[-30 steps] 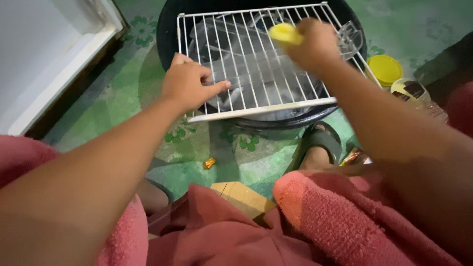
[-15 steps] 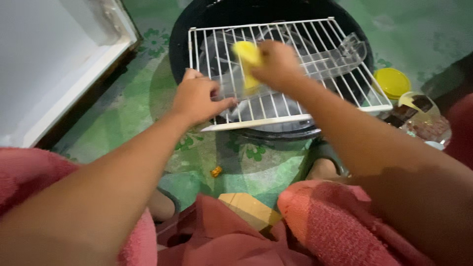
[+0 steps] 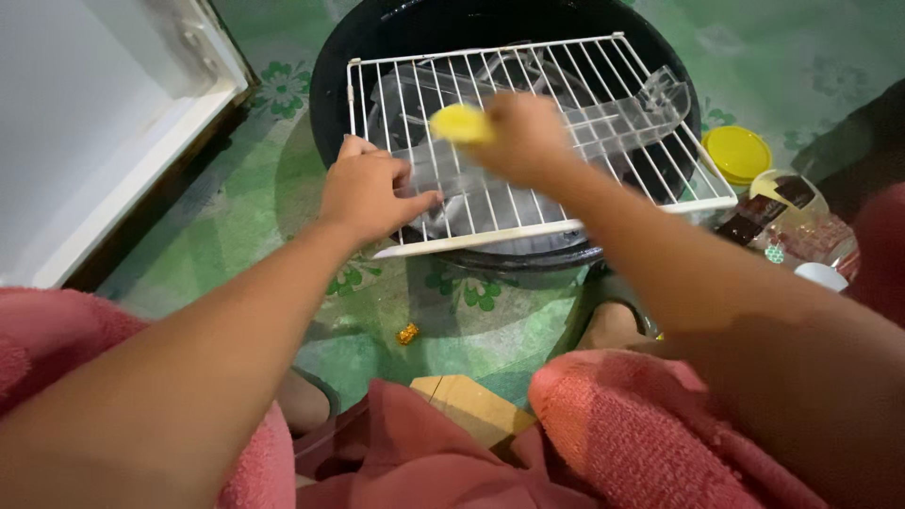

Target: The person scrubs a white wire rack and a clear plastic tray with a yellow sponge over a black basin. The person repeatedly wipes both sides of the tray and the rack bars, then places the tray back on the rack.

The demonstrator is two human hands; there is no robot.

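A white wire rack [image 3: 566, 141] lies flat across the rim of a round black basin [image 3: 377, 38], which serves as the landmark here. The rack looks stiff and light: thin metal rods welded to a thicker frame, probably slick if wet, and likely to tip off the rim if pressed at an overhanging corner. The sturdy near frame bar is the sound place to take hold of it.

The left hand [image 3: 368, 193] does just that, gripping the rack at its near left corner, fingers curled over the rods with the thumb along them. The right hand [image 3: 523, 137] is over the middle of the rack, closed around a yellow sponge [image 3: 457, 123] that looks soft and squashy; motion blur hides exactly how the fingers sit.

Under the rack, inside the basin, lie clear plastic pieces [image 3: 650, 99], hard to make out through the rods. Whether the basin holds water cannot be told. Right of the basin sit a yellow lid [image 3: 737, 154] and some packets, cut off by the right arm. Left of the basin stands a white appliance door [image 3: 104, 132], only partly in view.
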